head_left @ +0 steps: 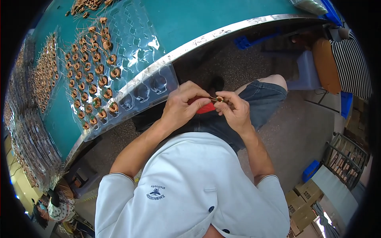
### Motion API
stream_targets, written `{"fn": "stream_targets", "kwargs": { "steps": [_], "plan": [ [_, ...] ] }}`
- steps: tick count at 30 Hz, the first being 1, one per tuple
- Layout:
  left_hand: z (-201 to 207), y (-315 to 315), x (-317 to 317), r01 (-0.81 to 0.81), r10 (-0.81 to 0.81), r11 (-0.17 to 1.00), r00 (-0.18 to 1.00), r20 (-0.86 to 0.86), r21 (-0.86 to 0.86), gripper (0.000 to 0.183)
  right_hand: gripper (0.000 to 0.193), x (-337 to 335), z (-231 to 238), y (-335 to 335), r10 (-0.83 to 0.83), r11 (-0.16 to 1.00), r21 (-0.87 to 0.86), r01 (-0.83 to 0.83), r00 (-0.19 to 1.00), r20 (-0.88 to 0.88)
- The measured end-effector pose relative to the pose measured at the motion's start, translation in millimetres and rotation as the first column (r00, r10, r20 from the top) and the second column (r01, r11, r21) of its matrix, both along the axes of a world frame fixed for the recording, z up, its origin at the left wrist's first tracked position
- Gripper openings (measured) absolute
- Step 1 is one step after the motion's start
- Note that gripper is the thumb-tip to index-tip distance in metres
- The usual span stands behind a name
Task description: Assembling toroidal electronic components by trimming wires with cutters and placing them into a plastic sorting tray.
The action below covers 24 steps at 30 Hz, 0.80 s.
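Observation:
Over my lap, my right hand (234, 109) pinches a small copper-wound ring coil (219, 99) between thumb and fingertips. My left hand (184, 104) is closed at the coil's left side, its thumb and forefinger pinching the thin wire lead (212, 98) that sticks out of the ring. Left of my hands, a clear plastic tray (137, 43) lies on the green table and juts over its edge. Rows of like copper coils (96, 69) with upright wire ends fill its left part; several pockets on its right side hold none.
The green table (190, 16) has a pale metal edge (222, 31). Loose coils (85, 4) lie at its far left, with stacked filled trays (31, 131) along the left side. A purple stool (301, 71) and a person in striped clothing (351, 61) are at the right.

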<state>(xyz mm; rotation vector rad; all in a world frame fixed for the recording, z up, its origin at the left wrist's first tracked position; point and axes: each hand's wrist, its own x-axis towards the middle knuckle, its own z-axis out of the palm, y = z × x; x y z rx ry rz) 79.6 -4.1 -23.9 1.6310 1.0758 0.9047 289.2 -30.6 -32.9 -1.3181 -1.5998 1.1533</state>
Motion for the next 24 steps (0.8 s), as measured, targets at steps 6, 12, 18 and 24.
{"fn": "stream_targets", "kwargs": {
  "steps": [6, 12, 18, 24],
  "plan": [
    [-0.1, 0.8, 3.5, -0.003, 0.002, 0.989, 1.0, 0.004, 0.148, 0.009, 0.027, -1.4, 3.4, 1.8, 0.084, 0.995, 0.045, -0.092, 0.984, 0.154],
    [-3.3, -5.8, 13.0, -0.123, 0.155, 0.91, 0.987, 0.05, -0.396, 0.014, 0.023, -6.0, 2.7, -0.9, 0.018, 0.983, 0.175, -0.047, 0.986, 0.163],
    [-10.0, -8.3, 18.8, -0.075, 0.161, 0.87, 0.978, 0.135, -0.488, 0.013, 0.022, -4.3, -2.1, -5.3, -0.051, 0.982, 0.19, 0.021, 0.987, 0.15],
    [-9.8, -5.5, 18.0, -0.05, 0.118, 0.89, 0.985, 0.123, -0.453, 0.014, 0.022, -6.6, -6.5, -11.6, -0.087, 0.996, 0.012, 0.087, 0.996, -0.009]
  ]
}}
